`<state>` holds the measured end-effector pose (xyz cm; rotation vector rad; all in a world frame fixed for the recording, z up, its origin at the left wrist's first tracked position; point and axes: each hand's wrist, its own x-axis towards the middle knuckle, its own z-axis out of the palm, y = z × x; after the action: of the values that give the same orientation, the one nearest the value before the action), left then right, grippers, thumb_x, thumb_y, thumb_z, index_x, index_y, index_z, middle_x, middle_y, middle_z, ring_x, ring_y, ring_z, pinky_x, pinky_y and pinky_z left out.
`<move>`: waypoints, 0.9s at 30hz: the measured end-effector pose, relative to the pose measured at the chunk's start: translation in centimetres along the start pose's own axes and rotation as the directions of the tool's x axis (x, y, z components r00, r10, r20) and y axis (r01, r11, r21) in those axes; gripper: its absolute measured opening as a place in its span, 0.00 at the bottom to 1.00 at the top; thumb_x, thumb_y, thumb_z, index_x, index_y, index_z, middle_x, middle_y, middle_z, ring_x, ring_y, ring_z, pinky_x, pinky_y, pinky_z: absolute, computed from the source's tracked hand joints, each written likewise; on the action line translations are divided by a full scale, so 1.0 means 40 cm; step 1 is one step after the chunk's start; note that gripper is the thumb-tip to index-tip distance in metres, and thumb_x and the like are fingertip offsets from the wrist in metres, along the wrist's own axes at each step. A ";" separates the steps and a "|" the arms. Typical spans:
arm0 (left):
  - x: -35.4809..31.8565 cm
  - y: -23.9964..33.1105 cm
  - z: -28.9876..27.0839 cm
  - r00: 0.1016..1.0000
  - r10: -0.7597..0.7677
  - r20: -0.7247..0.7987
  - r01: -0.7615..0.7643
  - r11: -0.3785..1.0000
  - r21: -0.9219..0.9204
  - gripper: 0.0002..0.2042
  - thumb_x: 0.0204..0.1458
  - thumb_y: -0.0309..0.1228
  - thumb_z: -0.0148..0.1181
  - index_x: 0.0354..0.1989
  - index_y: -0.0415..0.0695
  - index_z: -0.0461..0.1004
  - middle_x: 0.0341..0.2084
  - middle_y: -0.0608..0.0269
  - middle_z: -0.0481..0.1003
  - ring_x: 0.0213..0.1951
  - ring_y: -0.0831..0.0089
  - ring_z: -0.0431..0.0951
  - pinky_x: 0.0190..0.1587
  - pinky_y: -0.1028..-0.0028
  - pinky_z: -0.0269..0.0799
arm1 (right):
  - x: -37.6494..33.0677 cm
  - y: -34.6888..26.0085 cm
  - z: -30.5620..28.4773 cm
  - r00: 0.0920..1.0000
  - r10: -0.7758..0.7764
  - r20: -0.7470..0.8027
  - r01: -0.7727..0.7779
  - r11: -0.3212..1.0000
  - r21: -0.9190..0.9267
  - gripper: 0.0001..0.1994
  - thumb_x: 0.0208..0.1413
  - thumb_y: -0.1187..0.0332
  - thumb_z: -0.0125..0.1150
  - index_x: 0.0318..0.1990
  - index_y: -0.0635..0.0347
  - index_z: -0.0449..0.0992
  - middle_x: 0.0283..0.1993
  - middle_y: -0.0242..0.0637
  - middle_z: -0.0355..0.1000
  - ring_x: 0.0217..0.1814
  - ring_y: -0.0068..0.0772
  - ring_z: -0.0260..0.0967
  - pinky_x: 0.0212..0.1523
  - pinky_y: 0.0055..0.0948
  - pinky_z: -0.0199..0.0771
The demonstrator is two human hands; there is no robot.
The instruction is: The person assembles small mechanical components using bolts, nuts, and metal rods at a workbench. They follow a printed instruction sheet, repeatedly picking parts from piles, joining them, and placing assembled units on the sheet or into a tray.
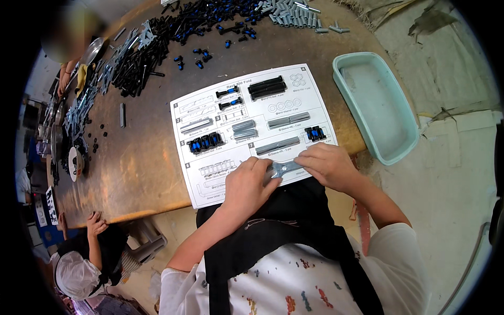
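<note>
A printed parts sheet (199, 181) lies at the table's near edge, with hardware set on its pictures. Low on the sheet is a flat silver wrench (285, 168). My left hand (245, 182) grips one end of it, fingers curled and partly hiding it. The fingers of my right hand (326, 164) are pinched at the other end. Just above lie grey metal sleeves (277, 146) in a line. More sleeves (243, 129), long black bolts (266, 87), and short black bolts with blue bands (206, 142) rest higher on the sheet, and another blue-banded group (315, 134) sits near my right hand.
A pale green plastic bin (375, 105) stands at the right edge. Piles of black bolts (142, 68), grey sleeves (291, 14) and flat wrenches (118, 58) cover the far and left sides. A white bowl (76, 164) sits at left. Other people work along the left side.
</note>
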<state>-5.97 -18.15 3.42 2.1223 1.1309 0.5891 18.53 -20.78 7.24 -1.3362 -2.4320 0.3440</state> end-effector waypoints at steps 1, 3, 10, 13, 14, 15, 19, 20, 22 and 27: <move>-0.004 -0.002 0.005 1.000 0.000 0.003 0.000 1.000 0.000 0.18 0.46 0.38 0.70 0.43 0.43 0.76 0.31 0.56 0.75 0.34 0.57 0.78 0.35 0.62 0.74 | 0.004 -0.005 -0.015 1.000 -0.010 0.008 0.010 1.000 -0.023 0.15 0.46 0.71 0.67 0.44 0.55 0.80 0.41 0.32 0.76 0.43 0.36 0.73 0.43 0.33 0.74; -0.010 -0.008 0.016 1.000 0.011 -0.005 -0.011 1.000 0.002 0.18 0.47 0.39 0.70 0.44 0.43 0.76 0.31 0.56 0.75 0.34 0.57 0.78 0.35 0.62 0.74 | 0.011 0.002 -0.044 1.000 -0.030 -0.004 0.030 0.998 -0.060 0.17 0.43 0.71 0.69 0.44 0.55 0.79 0.43 0.34 0.76 0.45 0.37 0.74 0.44 0.34 0.75; -0.016 -0.005 -0.040 0.999 0.008 0.035 -0.003 0.989 -0.147 0.21 0.47 0.39 0.71 0.46 0.41 0.76 0.31 0.55 0.76 0.32 0.59 0.78 0.35 0.66 0.75 | 0.270 0.248 -0.133 0.936 0.310 -0.165 -0.336 0.927 -0.167 0.13 0.57 0.70 0.54 0.49 0.60 0.77 0.45 0.44 0.75 0.50 0.51 0.72 0.49 0.42 0.73; -0.079 -0.072 -0.067 0.982 -0.059 -0.179 0.009 0.963 -0.269 0.16 0.48 0.30 0.69 0.45 0.40 0.76 0.31 0.55 0.76 0.28 0.62 0.78 0.31 0.68 0.75 | 0.308 0.351 -0.064 0.912 0.395 -0.113 -0.410 0.861 -0.300 0.14 0.55 0.73 0.51 0.48 0.58 0.78 0.44 0.46 0.75 0.50 0.51 0.73 0.49 0.44 0.72; -0.105 -0.093 -0.089 0.954 -0.104 -0.281 0.032 0.968 -0.250 0.14 0.49 0.25 0.66 0.45 0.39 0.76 0.31 0.53 0.76 0.28 0.63 0.78 0.32 0.69 0.75 | 0.309 0.371 -0.061 0.909 0.408 -0.088 -0.414 0.850 -0.325 0.14 0.54 0.74 0.52 0.48 0.58 0.78 0.44 0.46 0.75 0.50 0.51 0.73 0.50 0.44 0.72; -0.143 -0.118 -0.112 0.913 -0.173 -0.369 0.094 0.971 -0.222 0.13 0.49 0.22 0.65 0.45 0.38 0.76 0.30 0.53 0.75 0.29 0.63 0.78 0.32 0.71 0.76 | 0.321 0.384 -0.052 0.913 0.404 -0.058 -0.399 0.851 -0.343 0.15 0.53 0.74 0.52 0.48 0.57 0.78 0.44 0.46 0.75 0.50 0.52 0.73 0.50 0.45 0.72; -0.291 -0.213 -0.114 0.700 -0.574 -0.425 0.376 0.802 -0.465 0.10 0.54 0.24 0.63 0.44 0.35 0.78 0.28 0.63 0.76 0.28 0.77 0.76 0.33 0.75 0.74 | 0.369 0.377 -0.045 0.878 0.479 0.018 -0.431 0.806 -0.406 0.13 0.51 0.76 0.53 0.44 0.59 0.78 0.43 0.47 0.76 0.49 0.51 0.73 0.50 0.46 0.72; -0.322 -0.224 -0.106 0.682 -0.630 -0.370 0.401 0.747 -0.531 0.10 0.55 0.25 0.63 0.44 0.35 0.78 0.28 0.64 0.77 0.27 0.78 0.75 0.33 0.76 0.73 | 0.376 0.376 -0.042 0.867 0.498 0.026 -0.443 0.791 -0.422 0.12 0.51 0.75 0.53 0.43 0.60 0.78 0.43 0.47 0.76 0.49 0.51 0.73 0.50 0.46 0.72; -0.344 -0.218 -0.103 0.646 -0.713 -0.273 0.430 0.635 -0.642 0.10 0.57 0.26 0.63 0.44 0.34 0.78 0.29 0.66 0.77 0.27 0.81 0.74 0.33 0.78 0.72 | 0.388 0.373 -0.039 0.859 0.511 -0.016 -0.471 0.779 -0.413 0.10 0.50 0.75 0.54 0.39 0.60 0.77 0.42 0.48 0.76 0.47 0.53 0.73 0.49 0.47 0.71; -0.361 -0.168 -0.066 0.587 -0.803 -0.100 0.359 0.369 -0.857 0.12 0.61 0.30 0.60 0.48 0.36 0.77 0.31 0.64 0.78 0.27 0.81 0.75 0.32 0.80 0.72 | 0.359 0.440 -0.074 0.805 0.593 -0.010 -0.589 0.799 -0.120 0.09 0.52 0.71 0.51 0.37 0.62 0.77 0.38 0.48 0.77 0.42 0.54 0.75 0.44 0.47 0.72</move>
<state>-18.99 -26.71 -0.81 0.6543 1.4791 1.0595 26.08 0.84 6.04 -2.1521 -2.0138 0.3723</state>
